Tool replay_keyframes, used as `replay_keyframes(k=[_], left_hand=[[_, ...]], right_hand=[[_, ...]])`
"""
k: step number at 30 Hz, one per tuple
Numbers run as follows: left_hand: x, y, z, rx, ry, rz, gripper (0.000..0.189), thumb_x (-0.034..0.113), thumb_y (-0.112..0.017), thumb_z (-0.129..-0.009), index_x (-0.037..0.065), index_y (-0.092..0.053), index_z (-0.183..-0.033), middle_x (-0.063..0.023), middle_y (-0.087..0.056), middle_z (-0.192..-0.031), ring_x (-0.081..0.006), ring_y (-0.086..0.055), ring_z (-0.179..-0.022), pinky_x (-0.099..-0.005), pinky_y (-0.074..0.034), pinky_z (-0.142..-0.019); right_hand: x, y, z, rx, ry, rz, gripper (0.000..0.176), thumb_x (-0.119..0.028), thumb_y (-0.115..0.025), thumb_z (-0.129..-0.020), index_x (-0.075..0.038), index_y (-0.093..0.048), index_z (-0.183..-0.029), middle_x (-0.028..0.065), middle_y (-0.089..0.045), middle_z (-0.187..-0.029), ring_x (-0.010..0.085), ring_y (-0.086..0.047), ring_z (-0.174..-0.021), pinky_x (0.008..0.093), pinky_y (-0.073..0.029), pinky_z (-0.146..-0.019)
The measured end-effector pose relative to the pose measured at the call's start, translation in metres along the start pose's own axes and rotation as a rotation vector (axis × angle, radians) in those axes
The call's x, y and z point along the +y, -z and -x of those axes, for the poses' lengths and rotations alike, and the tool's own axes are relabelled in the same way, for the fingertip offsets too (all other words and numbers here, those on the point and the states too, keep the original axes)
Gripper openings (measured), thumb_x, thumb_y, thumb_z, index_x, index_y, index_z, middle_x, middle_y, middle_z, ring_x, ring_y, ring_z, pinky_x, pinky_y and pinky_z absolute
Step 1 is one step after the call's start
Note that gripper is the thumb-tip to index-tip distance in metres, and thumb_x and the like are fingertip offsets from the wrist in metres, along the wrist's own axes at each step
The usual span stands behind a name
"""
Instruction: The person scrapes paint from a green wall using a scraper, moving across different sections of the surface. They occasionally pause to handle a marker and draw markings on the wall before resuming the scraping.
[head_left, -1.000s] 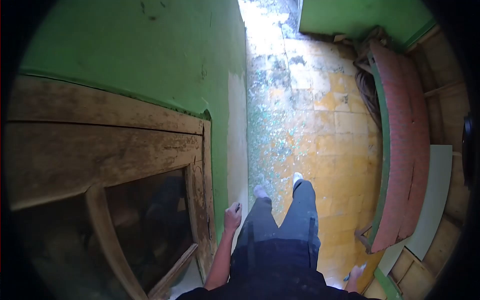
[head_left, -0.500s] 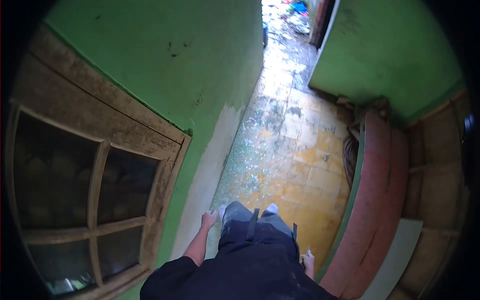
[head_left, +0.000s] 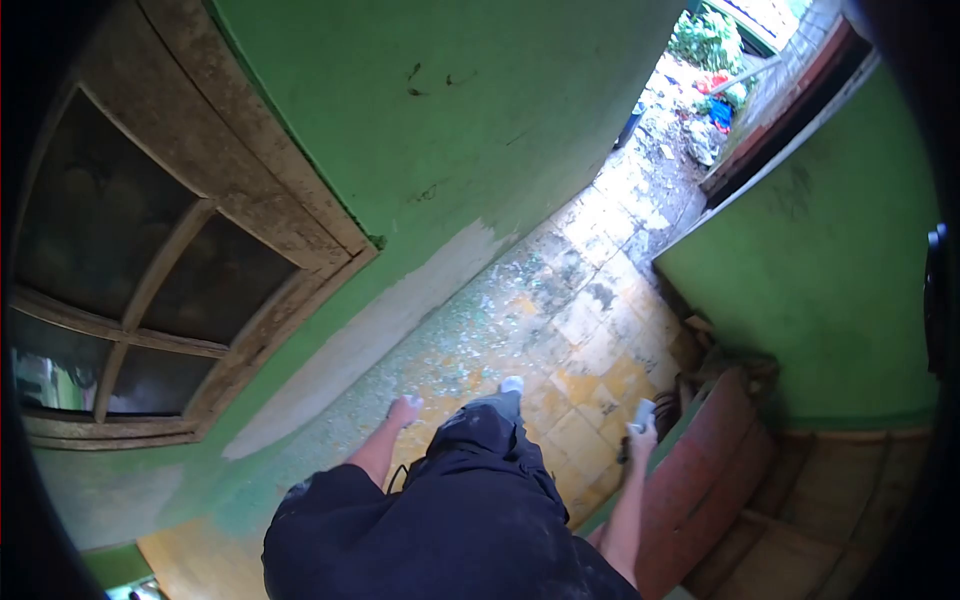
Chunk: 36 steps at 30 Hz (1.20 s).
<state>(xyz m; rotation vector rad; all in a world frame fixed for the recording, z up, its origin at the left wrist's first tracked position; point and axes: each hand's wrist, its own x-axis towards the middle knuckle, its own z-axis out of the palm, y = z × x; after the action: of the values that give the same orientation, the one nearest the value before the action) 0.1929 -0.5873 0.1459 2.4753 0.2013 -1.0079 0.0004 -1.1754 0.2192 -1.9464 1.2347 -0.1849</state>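
My right hand (head_left: 643,438) is closed around a scraper (head_left: 641,413), its flat pale blade sticking up above the fingers and a dark handle end showing below. It is beside a reddish panel (head_left: 690,470) that leans at the right. My left hand (head_left: 404,410) hangs over the floor near the left wall, fingers curled in; whether anything lies inside them is hidden. A pale bare patch (head_left: 340,370) runs along the bottom of the green wall (head_left: 480,130). Small pale flakes (head_left: 440,340) lie scattered on the tiled floor (head_left: 570,425) beneath it.
A wooden-framed window (head_left: 170,270) fills the left side. Ahead, the passage leads to a bright opening with debris (head_left: 700,110) on the ground. Another green wall (head_left: 800,270) juts out at the right, with brown boards (head_left: 830,500) below it.
My view has turned, tilting the passage to the right. My right hand has come up and forward, bringing the scraper into plainer sight. My feet have stepped.
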Motion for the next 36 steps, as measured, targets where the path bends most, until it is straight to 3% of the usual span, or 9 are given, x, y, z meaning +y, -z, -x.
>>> replay_keyframes(k=[9,14,20,26,28,29,31,35,36], left_hand=[[0.232,-0.001,-0.101,0.190,-0.109,0.200,0.037,0.032,-0.054,-0.093,0.001,-0.069,-0.108,-0.0291,-0.069,-0.101,-0.0470,-0.067,-0.099,-0.0531,-0.053,-0.085],[0.378,0.012,-0.116,0.178,-0.329,0.356,0.040,0.038,-0.054,-0.094,0.003,-0.068,-0.110,-0.0278,-0.069,-0.105,-0.0451,-0.067,-0.100,-0.0519,-0.052,-0.085],[0.479,0.009,-0.140,0.283,-0.303,0.458,0.047,0.042,-0.056,-0.095,0.002,-0.065,-0.119,-0.0308,-0.067,-0.109,-0.0454,-0.066,-0.104,-0.0487,-0.053,-0.088],[0.566,-0.006,-0.159,0.304,-0.169,0.839,0.058,0.049,-0.055,-0.099,0.005,-0.057,-0.136,-0.0231,-0.072,-0.110,-0.0352,-0.070,-0.103,-0.0436,-0.054,-0.090],[0.587,0.012,-0.146,0.135,-0.117,1.048,0.067,0.052,-0.052,-0.100,0.005,-0.044,-0.148,-0.0216,-0.066,-0.127,-0.0327,-0.064,-0.117,-0.0428,-0.051,-0.095],[0.597,0.022,-0.128,0.028,-0.114,1.235,0.072,0.054,-0.051,-0.100,0.006,-0.038,-0.151,-0.0223,-0.061,-0.133,-0.0331,-0.061,-0.122,-0.0433,-0.050,-0.097],[0.611,0.045,-0.100,-0.066,-0.160,1.566,0.081,0.058,-0.050,-0.100,0.006,-0.027,-0.157,-0.0239,-0.051,-0.145,-0.0341,-0.055,-0.130,-0.0440,-0.049,-0.100],[0.610,0.079,-0.104,0.057,-0.222,1.951,0.089,0.061,-0.051,-0.099,-0.002,-0.024,-0.156,-0.0269,-0.034,-0.157,-0.0338,-0.039,-0.142,-0.0459,-0.042,-0.110],[0.600,0.073,-0.127,0.073,-0.226,2.005,0.084,0.059,-0.054,-0.099,-0.005,-0.033,-0.150,-0.0231,-0.053,-0.141,-0.0305,-0.053,-0.128,-0.0457,-0.047,-0.105]], right_hand=[[0.049,0.013,-0.052,-0.358,-0.265,-0.367,0.066,0.001,-0.064,-0.086,-0.008,-0.047,-0.149,0.0032,-0.058,-0.074,0.0154,-0.058,-0.053,0.0319,-0.050,-0.048],[0.041,0.064,-0.118,-0.101,-0.497,-0.436,0.077,0.008,-0.056,-0.084,-0.013,-0.038,-0.155,0.0037,-0.053,-0.072,0.0168,-0.056,-0.053,0.0326,-0.051,-0.048],[-0.016,0.068,-0.340,-0.361,-0.331,-0.345,0.072,0.007,-0.052,-0.083,-0.015,-0.046,-0.152,0.0042,-0.055,-0.067,0.0160,-0.055,-0.051,0.0316,-0.050,-0.047],[-0.223,0.005,-0.499,-0.784,0.054,0.017,0.064,0.004,-0.052,-0.085,-0.018,-0.055,-0.145,0.0026,-0.056,-0.066,0.0151,-0.054,-0.051,0.0311,-0.047,-0.048],[-0.297,-0.045,-0.535,-0.974,0.519,0.206,0.020,-0.005,-0.051,-0.092,-0.007,-0.064,-0.106,0.0007,-0.056,-0.070,0.0134,-0.055,-0.057,0.0286,-0.045,-0.050],[-0.347,-0.062,-0.530,-1.044,0.251,0.324,0.010,-0.010,-0.052,-0.096,-0.006,-0.060,-0.101,0.0015,-0.058,-0.069,0.0137,-0.056,-0.056,0.0293,-0.046,-0.049],[-0.404,-0.120,-0.543,-1.155,0.739,0.359,0.036,-0.018,-0.056,-0.098,-0.002,-0.058,-0.131,0.0061,-0.063,-0.081,0.0137,-0.065,-0.067,0.0303,-0.054,-0.056],[-0.519,-0.188,-0.429,-1.413,0.743,0.236,0.048,-0.013,-0.061,-0.097,-0.007,-0.053,-0.144,0.0137,-0.068,-0.100,0.0196,-0.073,-0.080,0.0322,-0.060,-0.065],[-0.530,-0.202,-0.405,-1.505,0.797,0.228,0.047,-0.011,-0.060,-0.098,-0.007,-0.053,-0.144,0.0137,-0.069,-0.100,0.0196,-0.073,-0.081,0.0318,-0.060,-0.066]])
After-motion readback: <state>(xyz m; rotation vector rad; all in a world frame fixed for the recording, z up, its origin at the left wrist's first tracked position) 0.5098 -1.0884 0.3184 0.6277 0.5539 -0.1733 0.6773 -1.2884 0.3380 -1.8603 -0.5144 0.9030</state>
